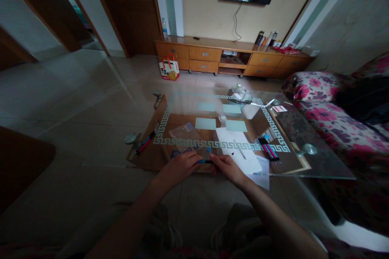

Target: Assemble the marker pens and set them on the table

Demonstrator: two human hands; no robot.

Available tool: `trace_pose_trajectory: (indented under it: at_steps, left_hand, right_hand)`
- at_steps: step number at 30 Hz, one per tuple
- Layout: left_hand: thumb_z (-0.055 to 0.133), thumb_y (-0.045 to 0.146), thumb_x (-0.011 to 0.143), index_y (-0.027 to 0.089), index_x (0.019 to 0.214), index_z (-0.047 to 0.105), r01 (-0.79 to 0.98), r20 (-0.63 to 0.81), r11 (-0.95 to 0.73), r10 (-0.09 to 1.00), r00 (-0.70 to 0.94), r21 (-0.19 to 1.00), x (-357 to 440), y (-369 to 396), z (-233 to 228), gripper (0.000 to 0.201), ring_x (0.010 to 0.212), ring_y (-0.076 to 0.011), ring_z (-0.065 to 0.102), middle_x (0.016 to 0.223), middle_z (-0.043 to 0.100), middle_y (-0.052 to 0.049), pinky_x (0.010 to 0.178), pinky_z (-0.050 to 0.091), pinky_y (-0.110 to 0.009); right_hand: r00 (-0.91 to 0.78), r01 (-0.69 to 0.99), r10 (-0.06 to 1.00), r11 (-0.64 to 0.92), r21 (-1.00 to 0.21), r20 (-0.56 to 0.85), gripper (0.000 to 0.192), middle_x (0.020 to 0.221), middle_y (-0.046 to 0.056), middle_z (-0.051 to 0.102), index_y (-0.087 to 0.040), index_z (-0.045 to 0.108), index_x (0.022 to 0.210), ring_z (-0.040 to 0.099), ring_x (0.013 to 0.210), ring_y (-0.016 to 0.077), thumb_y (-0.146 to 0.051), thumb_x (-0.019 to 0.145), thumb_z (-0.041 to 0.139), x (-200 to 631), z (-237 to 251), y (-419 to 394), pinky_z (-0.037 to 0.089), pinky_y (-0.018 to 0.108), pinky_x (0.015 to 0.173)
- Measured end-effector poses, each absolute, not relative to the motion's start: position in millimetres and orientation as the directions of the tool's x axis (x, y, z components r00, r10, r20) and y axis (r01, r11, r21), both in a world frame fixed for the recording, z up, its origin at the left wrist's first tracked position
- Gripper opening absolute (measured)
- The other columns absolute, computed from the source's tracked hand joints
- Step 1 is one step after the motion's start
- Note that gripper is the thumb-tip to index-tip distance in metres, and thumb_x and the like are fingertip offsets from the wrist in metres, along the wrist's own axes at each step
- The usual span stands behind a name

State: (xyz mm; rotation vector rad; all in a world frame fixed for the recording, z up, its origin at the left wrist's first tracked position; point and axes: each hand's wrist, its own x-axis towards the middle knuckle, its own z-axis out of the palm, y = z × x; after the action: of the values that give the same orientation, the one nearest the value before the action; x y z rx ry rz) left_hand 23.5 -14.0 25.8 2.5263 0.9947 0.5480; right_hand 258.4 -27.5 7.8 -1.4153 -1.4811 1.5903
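Observation:
Both hands meet at the near edge of a glass coffee table (304, 162). My left hand (180, 166) and my right hand (227, 168) together grip a thin pen (205, 162) with a blue end and a dark end, held level between them. Just beyond the hands lie a clear plastic bag (185, 133) and white sheets of paper (240, 147). A small metal tool (241, 151) rests on the paper.
Several pens (269, 149) lie right of the paper, and two more pens (147, 141) at the table's left edge. Pale blue cards (205, 123) and a crumpled bag (240, 93) sit farther back. A floral sofa (334, 117) stands at right, a wooden TV cabinet (231, 58) beyond.

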Motion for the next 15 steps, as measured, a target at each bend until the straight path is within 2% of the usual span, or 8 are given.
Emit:
trace_pose_trajectory:
  at_steps: [8,15]
  left_hand:
    - [0.052,0.024,0.098,0.02,0.119,0.065,0.566,0.214,-0.688,0.701,0.681,0.455,23.1,-13.9,31.5,0.025,0.094,-0.0172,0.065,0.103,0.067,-0.006,0.085,0.053,-0.029]
    - [0.052,0.025,0.098,0.021,0.118,0.065,0.563,0.201,-0.677,0.706,0.679,0.475,22.6,-13.8,32.0,0.024,0.093,-0.0166,0.066,0.102,0.068,-0.005,0.085,0.052,-0.028]
  right_hand:
    - [-0.315,0.258,0.909,-0.197,-0.946,-0.275,0.059,0.056,0.001,0.061,-0.017,0.069,0.065,0.05,0.05,0.0114,-0.068,0.089,0.05,260.7,5.9,-25.5,0.037,0.024,0.051]
    - [-0.315,0.22,0.896,-0.251,-0.943,-0.313,0.055,0.063,0.002,0.066,-0.018,0.07,0.068,0.055,0.054,0.0128,-0.068,0.085,0.055,260.6,13.4,-25.5,0.042,0.025,0.056]
